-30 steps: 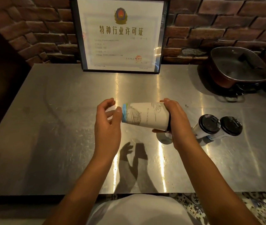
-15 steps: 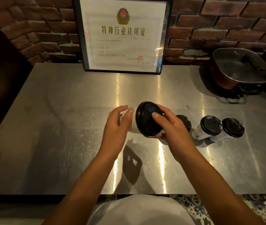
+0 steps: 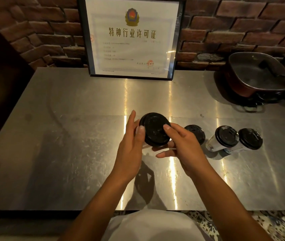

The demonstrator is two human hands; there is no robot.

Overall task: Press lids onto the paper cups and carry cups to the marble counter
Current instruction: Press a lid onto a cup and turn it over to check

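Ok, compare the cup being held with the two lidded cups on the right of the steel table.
The held cup is gripped between the left hand and right hand; the two lidded cups stand free of both hands.

The held cup's body is almost hidden behind its lid and the hands; the pair show pale printed sides.

The held cup is alone; the pair stand side by side.

All wear black lids.

A steel table [image 3: 68,153] carries three lidded cups [image 3: 225,140], a framed certificate [image 3: 133,39] and a pan [image 3: 258,75].
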